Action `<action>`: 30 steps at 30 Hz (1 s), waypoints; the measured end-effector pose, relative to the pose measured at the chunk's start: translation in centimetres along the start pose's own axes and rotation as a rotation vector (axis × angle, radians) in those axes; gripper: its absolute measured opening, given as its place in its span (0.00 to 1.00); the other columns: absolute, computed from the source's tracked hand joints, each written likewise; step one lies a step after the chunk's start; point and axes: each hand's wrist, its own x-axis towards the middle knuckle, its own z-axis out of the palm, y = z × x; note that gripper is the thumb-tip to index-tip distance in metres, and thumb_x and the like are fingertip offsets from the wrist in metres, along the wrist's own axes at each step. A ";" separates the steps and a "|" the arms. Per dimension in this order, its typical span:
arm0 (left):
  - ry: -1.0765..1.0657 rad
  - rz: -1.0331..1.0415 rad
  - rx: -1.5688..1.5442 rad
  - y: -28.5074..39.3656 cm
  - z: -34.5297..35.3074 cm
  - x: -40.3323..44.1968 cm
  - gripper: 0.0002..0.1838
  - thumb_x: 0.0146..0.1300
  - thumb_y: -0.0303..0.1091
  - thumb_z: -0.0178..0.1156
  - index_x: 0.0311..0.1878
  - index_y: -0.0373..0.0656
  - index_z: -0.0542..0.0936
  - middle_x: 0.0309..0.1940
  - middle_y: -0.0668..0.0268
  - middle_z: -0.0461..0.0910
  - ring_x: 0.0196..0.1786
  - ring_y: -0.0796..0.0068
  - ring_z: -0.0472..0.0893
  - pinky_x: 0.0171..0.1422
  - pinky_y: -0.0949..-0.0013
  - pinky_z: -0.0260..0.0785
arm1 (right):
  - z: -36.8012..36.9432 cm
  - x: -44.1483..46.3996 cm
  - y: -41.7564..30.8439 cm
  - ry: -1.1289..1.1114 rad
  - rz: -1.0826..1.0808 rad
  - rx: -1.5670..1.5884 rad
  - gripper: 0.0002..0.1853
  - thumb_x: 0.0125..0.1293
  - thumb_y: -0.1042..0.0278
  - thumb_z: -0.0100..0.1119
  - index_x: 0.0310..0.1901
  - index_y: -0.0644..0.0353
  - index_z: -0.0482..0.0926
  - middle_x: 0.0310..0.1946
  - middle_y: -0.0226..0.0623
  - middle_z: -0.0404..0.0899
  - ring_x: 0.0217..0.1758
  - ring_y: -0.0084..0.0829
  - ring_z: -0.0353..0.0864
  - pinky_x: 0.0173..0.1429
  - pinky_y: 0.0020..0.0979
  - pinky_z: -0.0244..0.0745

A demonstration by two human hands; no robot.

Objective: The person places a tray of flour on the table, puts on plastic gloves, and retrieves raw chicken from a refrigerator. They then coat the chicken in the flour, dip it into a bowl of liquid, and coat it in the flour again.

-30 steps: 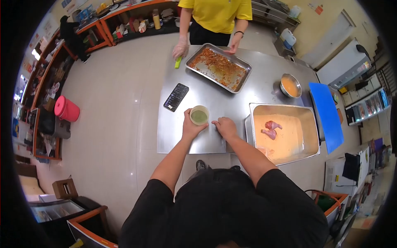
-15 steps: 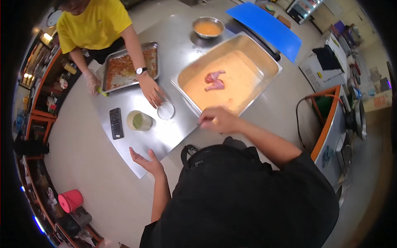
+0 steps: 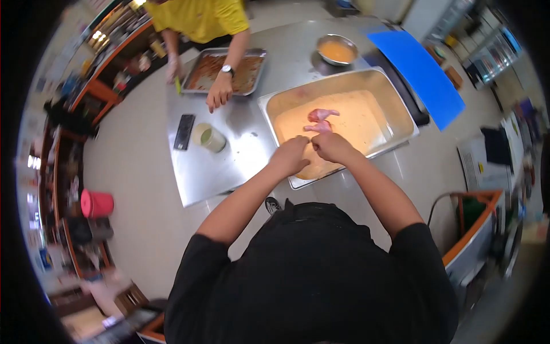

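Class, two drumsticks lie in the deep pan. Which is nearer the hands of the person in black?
The lower drumstick, its narrow end pointing left, close to the right hand; the upper drumstick lies beyond it, narrow end pointing right.

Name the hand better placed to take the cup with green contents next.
Probably the left hand: it is nearer the cup, while the right hand is farther across, over the metal pan. Whether either hand holds anything is unclear.

Arms (image 3: 246, 198) extended, left hand (image 3: 291, 156) loosely spread, right hand (image 3: 333, 147) curled nearby
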 end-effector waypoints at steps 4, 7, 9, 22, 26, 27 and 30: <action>0.098 -0.247 -0.023 3.2 3.3 3.7 0.12 0.50 0.33 0.64 0.38 0.41 0.78 0.33 0.52 0.79 0.38 0.52 0.80 0.45 0.56 0.72 | -5.0 -3.6 -1.1 0.377 -0.116 0.202 0.05 0.56 0.73 0.54 0.33 0.62 0.78 0.29 0.46 0.79 0.36 0.41 0.80 0.40 0.38 0.74; 0.298 -0.298 -0.051 4.0 4.2 5.0 0.08 0.51 0.33 0.62 0.31 0.40 0.78 0.26 0.55 0.79 0.34 0.55 0.81 0.39 0.57 0.73 | -9.5 -7.4 -4.1 0.245 0.055 0.248 0.09 0.61 0.74 0.51 0.42 0.63 0.78 0.35 0.47 0.79 0.40 0.37 0.81 0.45 0.32 0.75; 0.394 -0.286 -0.201 4.7 4.9 5.8 0.08 0.51 0.33 0.62 0.31 0.40 0.78 0.26 0.55 0.80 0.32 0.56 0.81 0.38 0.59 0.73 | -3.0 -5.6 2.4 0.179 0.051 0.422 0.13 0.63 0.76 0.49 0.48 0.66 0.75 0.41 0.46 0.78 0.45 0.36 0.79 0.49 0.30 0.74; 0.464 -0.141 -0.141 8.3 5.5 9.1 0.06 0.55 0.31 0.58 0.31 0.39 0.74 0.27 0.56 0.77 0.29 0.57 0.79 0.33 0.58 0.70 | -8.8 -4.0 -1.0 0.305 0.141 1.663 0.22 0.71 0.45 0.41 0.43 0.59 0.74 0.35 0.33 0.74 0.41 0.27 0.77 0.50 0.28 0.71; 0.428 -0.035 -0.218 8.8 4.8 9.6 0.06 0.55 0.32 0.58 0.30 0.41 0.73 0.27 0.56 0.77 0.29 0.54 0.78 0.31 0.56 0.68 | -7.7 -2.9 0.9 0.208 0.062 1.788 0.23 0.73 0.47 0.37 0.48 0.62 0.68 0.43 0.38 0.73 0.48 0.32 0.75 0.57 0.33 0.70; 0.366 -0.042 -0.192 8.8 4.8 9.5 0.06 0.55 0.32 0.58 0.30 0.41 0.74 0.26 0.56 0.77 0.29 0.53 0.78 0.31 0.55 0.68 | -7.2 -2.7 2.2 0.202 -0.058 1.741 0.24 0.74 0.48 0.33 0.56 0.61 0.64 0.50 0.41 0.72 0.54 0.35 0.73 0.61 0.34 0.68; 0.277 -0.019 -0.151 8.9 5.3 9.7 0.06 0.54 0.33 0.59 0.30 0.42 0.75 0.24 0.57 0.77 0.29 0.53 0.78 0.31 0.55 0.69 | -9.9 -3.3 2.0 0.301 -0.107 1.552 0.27 0.74 0.44 0.28 0.58 0.60 0.63 0.49 0.47 0.73 0.51 0.43 0.75 0.61 0.45 0.70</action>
